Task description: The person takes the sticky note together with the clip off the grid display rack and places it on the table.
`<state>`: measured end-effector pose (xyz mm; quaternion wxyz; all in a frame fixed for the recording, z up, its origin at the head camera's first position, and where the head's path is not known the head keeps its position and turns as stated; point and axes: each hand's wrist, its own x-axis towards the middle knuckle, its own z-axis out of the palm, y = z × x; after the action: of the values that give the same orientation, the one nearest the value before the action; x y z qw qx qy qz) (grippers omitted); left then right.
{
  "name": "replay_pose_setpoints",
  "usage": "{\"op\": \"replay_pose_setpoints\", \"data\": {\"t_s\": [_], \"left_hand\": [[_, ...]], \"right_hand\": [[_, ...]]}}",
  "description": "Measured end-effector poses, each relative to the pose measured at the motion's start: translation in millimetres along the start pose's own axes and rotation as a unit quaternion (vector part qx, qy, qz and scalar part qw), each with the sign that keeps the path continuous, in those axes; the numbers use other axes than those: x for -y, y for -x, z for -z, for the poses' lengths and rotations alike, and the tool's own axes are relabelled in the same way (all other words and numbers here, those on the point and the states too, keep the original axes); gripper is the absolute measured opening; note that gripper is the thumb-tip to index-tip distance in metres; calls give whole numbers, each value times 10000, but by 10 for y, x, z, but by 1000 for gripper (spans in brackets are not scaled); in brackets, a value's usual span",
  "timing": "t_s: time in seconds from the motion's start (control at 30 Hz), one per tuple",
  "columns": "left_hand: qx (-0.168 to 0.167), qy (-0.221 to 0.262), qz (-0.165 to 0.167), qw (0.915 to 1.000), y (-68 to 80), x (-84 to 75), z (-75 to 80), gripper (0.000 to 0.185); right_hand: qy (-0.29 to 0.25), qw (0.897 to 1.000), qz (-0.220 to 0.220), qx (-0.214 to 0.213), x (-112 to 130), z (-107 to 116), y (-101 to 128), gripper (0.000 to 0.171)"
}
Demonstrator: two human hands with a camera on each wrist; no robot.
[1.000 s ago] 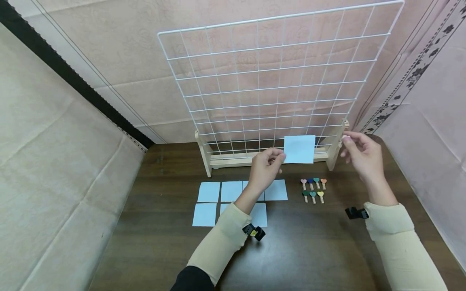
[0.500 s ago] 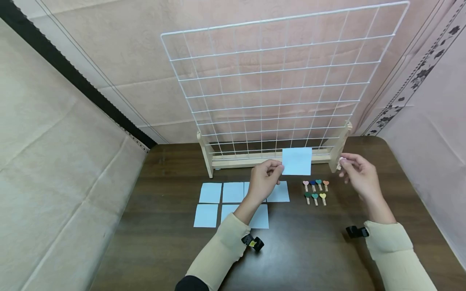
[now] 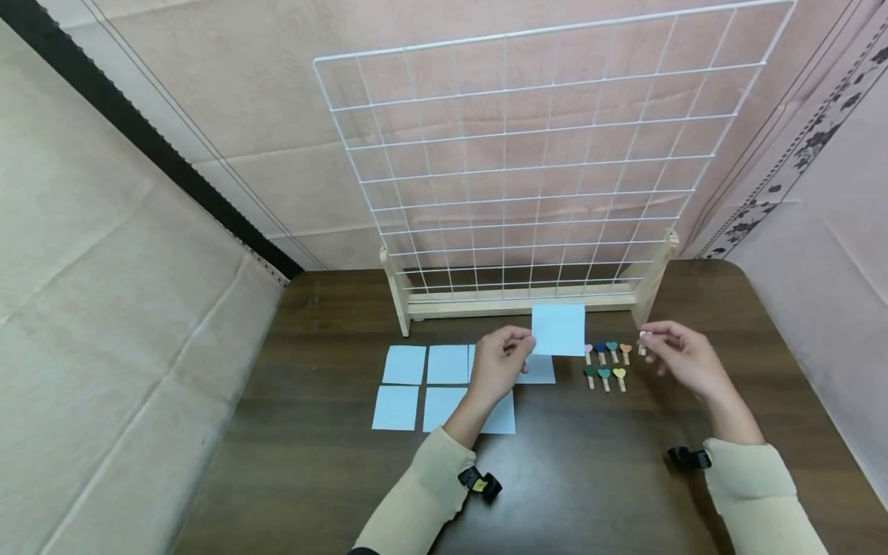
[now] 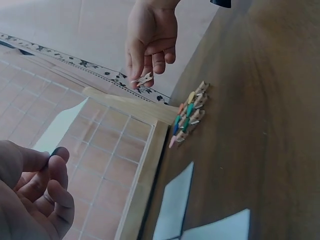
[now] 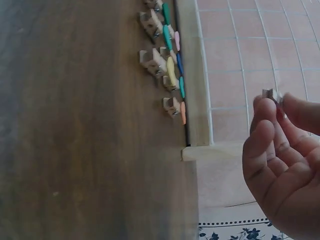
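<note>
My left hand (image 3: 494, 364) pinches a light blue paper square (image 3: 558, 330) by its left edge, holding it up in front of the rack's base. Behind it, part of the laid-out paper is covered. Between thumb and fingers of my right hand (image 3: 687, 361) is a small wooden clothespin (image 4: 144, 79), to the right of the paper and apart from it. Two short rows of clothespins (image 3: 605, 375) with coloured heart heads lie on the table between the hands. More blue paper squares (image 3: 395, 407) lie in two rows, partly hidden by my left hand and forearm.
A white wire grid (image 3: 555, 30) stands upright at the back of the brown table (image 3: 291, 462), leaning away, in a pale wooden base (image 3: 479, 310) with two side feet. Light cloth (image 3: 139, 324) hangs on the left, back and right.
Both hands have come down and nearer, away from the grid, with the paper square and the clothespin still held. The head view has shifted slightly.
</note>
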<state>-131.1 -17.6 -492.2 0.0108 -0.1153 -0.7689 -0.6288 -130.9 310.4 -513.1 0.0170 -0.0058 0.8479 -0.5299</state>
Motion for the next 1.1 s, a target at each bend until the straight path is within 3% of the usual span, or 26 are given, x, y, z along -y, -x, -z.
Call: {"op": "replay_pose_setpoints", "data": {"t_s": [0.3,0.67,0.9,1.1], "left_hand": [[222,-61,553,9982,136,139,38,15],[313,-197,862,9956,334,232,60,12],[441,-395,1217,9908,465,262,46,12],[571,-414,1323,9887,553,336,39,11]], "right_hand": [[298,9972,-274,625,-90,-49,34,34],[468,9910,-665,1061,-138,-77,68,28],[536,9868,-658,1381,-194,-84,68,27],[607,9859,-592,1443,-209,-118,55,24]]}}
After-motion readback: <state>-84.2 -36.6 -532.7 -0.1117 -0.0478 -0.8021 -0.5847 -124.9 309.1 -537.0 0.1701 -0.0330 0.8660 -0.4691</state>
